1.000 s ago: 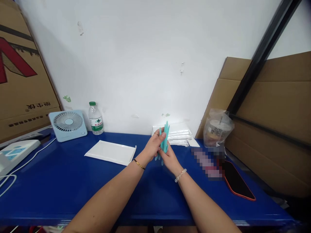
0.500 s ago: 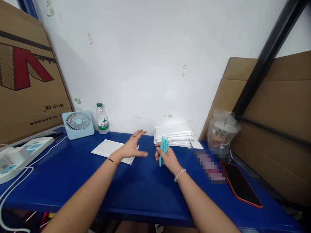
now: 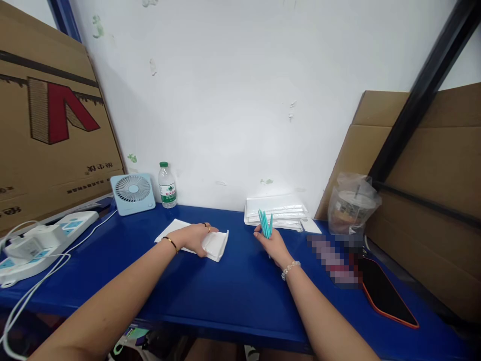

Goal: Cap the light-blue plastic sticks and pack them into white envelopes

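Observation:
My right hand point(image 3: 273, 244) is closed around a bunch of teal sticks point(image 3: 265, 222), held upright above the blue table point(image 3: 225, 296). My left hand point(image 3: 195, 235) grips a white padded envelope point(image 3: 214, 243) that lies on the table; the fingers curl over it and its right end is lifted and bent. A gold bracelet is on the left wrist and a bead bracelet on the right. Just behind my right hand lies a stack of white envelopes point(image 3: 276, 209) against the wall.
A small blue fan point(image 3: 133, 193) and a water bottle point(image 3: 167, 185) stand at the back left. A power strip point(image 3: 41, 240) with cables lies at the far left. A bagged drink cup point(image 3: 351, 205) and a phone point(image 3: 387, 293) are at the right. Cardboard boxes point(image 3: 48, 135) flank both sides.
My left hand let go of the teal sticks, moved left and down, and closed on the white envelope. My right hand kept the sticks. The camera view shifted left.

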`<state>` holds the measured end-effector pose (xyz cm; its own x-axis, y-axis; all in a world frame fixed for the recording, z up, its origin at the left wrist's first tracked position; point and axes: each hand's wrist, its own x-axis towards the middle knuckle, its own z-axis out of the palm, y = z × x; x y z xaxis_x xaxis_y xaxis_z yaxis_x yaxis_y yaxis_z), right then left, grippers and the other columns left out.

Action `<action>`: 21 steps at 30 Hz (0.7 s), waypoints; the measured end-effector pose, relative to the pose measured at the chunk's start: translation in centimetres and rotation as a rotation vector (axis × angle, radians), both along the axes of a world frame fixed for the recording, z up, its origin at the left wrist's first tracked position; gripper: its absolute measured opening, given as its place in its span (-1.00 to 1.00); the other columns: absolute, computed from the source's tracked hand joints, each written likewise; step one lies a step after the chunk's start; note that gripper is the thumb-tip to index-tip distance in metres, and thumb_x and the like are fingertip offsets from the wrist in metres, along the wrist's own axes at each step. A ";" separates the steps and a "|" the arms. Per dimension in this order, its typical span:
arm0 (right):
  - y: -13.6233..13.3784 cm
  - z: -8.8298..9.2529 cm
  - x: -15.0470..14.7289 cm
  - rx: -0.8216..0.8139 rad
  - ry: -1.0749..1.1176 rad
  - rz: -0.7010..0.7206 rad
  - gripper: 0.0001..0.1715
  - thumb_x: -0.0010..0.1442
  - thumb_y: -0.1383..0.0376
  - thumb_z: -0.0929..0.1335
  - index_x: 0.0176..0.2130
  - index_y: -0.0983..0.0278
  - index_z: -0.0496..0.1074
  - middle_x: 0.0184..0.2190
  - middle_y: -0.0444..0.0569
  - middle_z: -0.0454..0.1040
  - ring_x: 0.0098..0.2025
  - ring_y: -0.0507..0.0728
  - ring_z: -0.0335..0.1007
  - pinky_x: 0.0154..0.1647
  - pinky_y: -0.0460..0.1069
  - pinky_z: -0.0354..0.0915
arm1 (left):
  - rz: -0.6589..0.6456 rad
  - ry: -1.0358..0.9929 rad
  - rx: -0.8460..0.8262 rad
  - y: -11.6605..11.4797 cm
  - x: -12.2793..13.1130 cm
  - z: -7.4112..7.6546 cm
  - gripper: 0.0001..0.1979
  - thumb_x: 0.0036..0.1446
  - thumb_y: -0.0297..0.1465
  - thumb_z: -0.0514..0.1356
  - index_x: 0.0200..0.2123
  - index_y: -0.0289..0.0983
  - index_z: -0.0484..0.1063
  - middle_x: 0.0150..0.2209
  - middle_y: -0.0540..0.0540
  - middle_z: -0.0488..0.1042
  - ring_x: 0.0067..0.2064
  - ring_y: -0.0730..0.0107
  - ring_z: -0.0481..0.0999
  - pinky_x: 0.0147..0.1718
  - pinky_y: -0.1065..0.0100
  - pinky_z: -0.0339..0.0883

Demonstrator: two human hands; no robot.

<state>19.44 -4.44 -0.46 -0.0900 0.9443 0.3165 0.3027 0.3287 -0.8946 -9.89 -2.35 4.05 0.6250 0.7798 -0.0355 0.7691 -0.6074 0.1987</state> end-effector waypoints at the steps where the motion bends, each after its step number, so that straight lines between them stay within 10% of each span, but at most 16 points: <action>1: -0.2 0.3 0.1 0.033 -0.082 -0.022 -0.76 0.08 0.15 0.30 -0.29 0.26 0.37 -0.60 -0.20 0.28 -0.58 0.02 0.15 -0.51 -0.09 0.14 | 0.002 0.008 0.054 -0.6 0.6 -0.2 -0.19 -0.35 -0.20 0.29 0.10 -0.18 0.27 -0.08 -0.15 0.40 -0.12 0.10 0.44 -0.13 0.26 0.22; 11: -3.7 3.9 -0.4 0.249 -1.129 0.012 -0.80 0.18 0.34 0.23 -0.17 0.16 0.35 -0.30 -0.05 0.49 -0.28 0.15 0.42 -0.40 -0.07 0.12 | -0.009 -0.292 0.161 -4.3 3.9 0.0 -0.47 -0.16 -0.26 0.22 -0.02 -0.18 0.34 -0.08 -0.08 0.44 -0.11 0.18 0.44 -0.11 0.30 0.24; 21: -4.4 9.0 -0.3 0.365 -1.442 -0.014 -0.81 0.19 0.44 0.23 -0.26 0.27 0.41 -0.39 0.10 0.50 -0.34 0.18 0.43 -0.38 -0.01 0.12 | -0.017 -0.587 0.082 -4.7 5.3 0.5 -0.48 -0.14 -0.34 0.22 -0.02 -0.23 0.32 -0.07 -0.10 0.41 -0.08 0.19 0.41 -0.10 0.27 0.28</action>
<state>19.12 -8.85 8.52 -0.5157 0.8380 0.1782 0.8395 0.4527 0.3005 -4.63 -7.08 4.58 0.5339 0.7554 0.3799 0.5350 -0.6497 0.5401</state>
